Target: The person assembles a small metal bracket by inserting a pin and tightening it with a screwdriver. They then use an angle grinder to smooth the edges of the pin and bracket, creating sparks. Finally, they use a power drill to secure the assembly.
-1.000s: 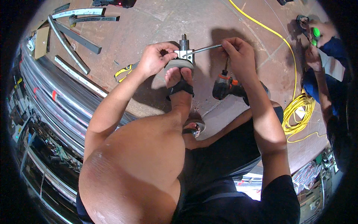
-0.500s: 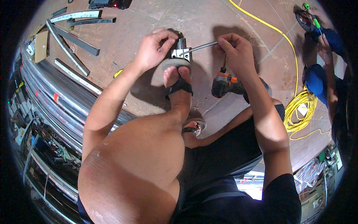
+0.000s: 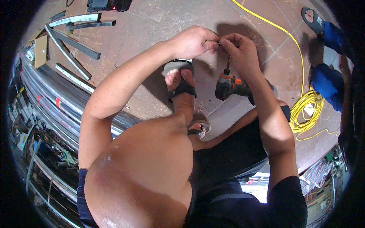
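Note:
My left hand (image 3: 195, 42) has crossed over the metal block, fingertips pinched together against those of my right hand (image 3: 242, 52). A small dark bit shows between the fingertips; the thin metal rod seen in my right hand earlier is otherwise hidden. The metal block (image 3: 183, 60) shows only as a pale strip below my left wrist, at the front of my sandal (image 3: 178, 67). Just below my right hand lies an orange-and-black cordless drill (image 3: 227, 86), its long thin bit (image 3: 228, 65) pointing up towards that hand.
Loose metal bars (image 3: 76, 43) and a bundle of long wrapped profiles (image 3: 61, 95) lie at left. A yellow cable (image 3: 281, 29) runs to a coil (image 3: 306, 110) at right. Beside it is another person's blue-clad leg (image 3: 329, 83). A black case (image 3: 108, 4) stands at the top.
My left hand has moved right from beside the metal block to my right fingertips, covering most of the block. At right, the other person's hand and green-handled tool have left view.

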### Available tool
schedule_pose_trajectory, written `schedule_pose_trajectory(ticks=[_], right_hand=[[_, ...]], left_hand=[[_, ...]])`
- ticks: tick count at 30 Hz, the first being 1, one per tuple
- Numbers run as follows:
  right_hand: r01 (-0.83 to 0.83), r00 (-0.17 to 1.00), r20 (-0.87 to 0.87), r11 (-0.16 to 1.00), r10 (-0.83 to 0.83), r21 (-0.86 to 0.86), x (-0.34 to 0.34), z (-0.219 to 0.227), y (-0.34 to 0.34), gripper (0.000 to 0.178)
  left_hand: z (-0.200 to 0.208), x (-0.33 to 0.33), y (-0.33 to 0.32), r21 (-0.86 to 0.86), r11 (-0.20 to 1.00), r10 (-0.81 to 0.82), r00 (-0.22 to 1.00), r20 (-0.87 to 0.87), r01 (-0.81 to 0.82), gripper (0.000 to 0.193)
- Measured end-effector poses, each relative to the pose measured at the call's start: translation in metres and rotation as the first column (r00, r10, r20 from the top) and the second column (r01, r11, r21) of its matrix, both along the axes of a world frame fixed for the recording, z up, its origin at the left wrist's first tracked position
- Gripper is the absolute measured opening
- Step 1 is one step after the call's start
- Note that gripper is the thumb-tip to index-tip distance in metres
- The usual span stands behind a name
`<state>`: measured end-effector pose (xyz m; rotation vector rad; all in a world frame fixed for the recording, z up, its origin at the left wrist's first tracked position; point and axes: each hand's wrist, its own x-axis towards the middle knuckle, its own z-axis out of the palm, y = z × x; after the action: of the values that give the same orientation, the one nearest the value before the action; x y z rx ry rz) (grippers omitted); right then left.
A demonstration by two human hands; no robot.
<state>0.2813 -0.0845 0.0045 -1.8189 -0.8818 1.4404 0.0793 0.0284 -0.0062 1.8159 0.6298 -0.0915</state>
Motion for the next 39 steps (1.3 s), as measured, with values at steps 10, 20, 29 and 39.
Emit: schedule_pose_trajectory(ticks=[10, 20, 29, 39], right_hand=[[0.171, 0.939, 0.273, 0.973, -0.210, 0.158, 0.096, 0.010, 0.019, 0.057], [-0.029, 0.994, 0.101, 0.999, 0.032, -0.034, 0.179, 0.094, -0.011, 0.033], [-0.328, 0.914, 0.223, 0.940, 0.340, -0.091, 0.041, 0.086, -0.033, 0.055], [-0.217, 0.950, 0.202, 0.969, 0.237, -0.115, 0.041, 0.018, -0.026, 0.054]], left_hand=[[0.023, 0.016, -0.002, -0.030, 0.999, -0.014, 0.997, -0.073, 0.012, 0.017], [0.004, 0.005, -0.009, 0.133, 0.990, 0.047, 0.996, 0.079, -0.057, 0.012], [-0.009, -0.014, -0.019, 0.337, 0.941, -0.042, 0.991, 0.124, -0.003, 0.014], [-0.007, -0.036, -0.034, 0.239, 0.947, 0.172, 0.967, 0.189, -0.215, 0.014]])
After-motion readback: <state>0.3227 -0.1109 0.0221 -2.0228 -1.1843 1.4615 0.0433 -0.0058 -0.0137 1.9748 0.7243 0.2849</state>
